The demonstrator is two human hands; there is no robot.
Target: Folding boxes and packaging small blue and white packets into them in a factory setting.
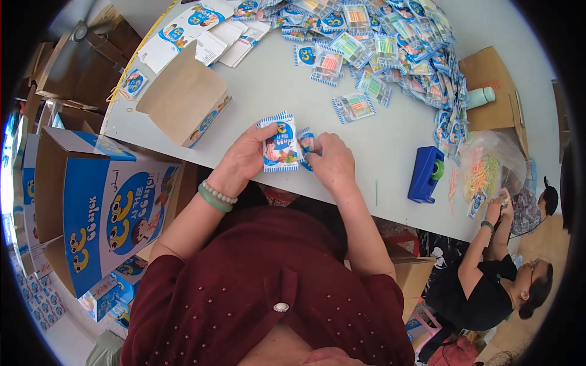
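My left hand [239,156] is closed on a blue-and-white snack packet [281,146], its thumb on the printed front; the doubled top edge suggests more than one packet there. Just right of it, my right hand [332,160] pinches a second snack packet [306,140], partly hidden by the fingers. Both hands are over the near edge of the white table [256,79]. Left of them an open display carton [183,97] shows its plain brown inside; its contents are out of sight.
Many snack packets [384,49] are heaped at the back right. Flat cartons [195,27] lie back left. A blue tape dispenser [425,175] and a clear bag of coloured sticks [488,171] sit right, near a co-worker [488,274]. A large blue box [110,207] stands left.
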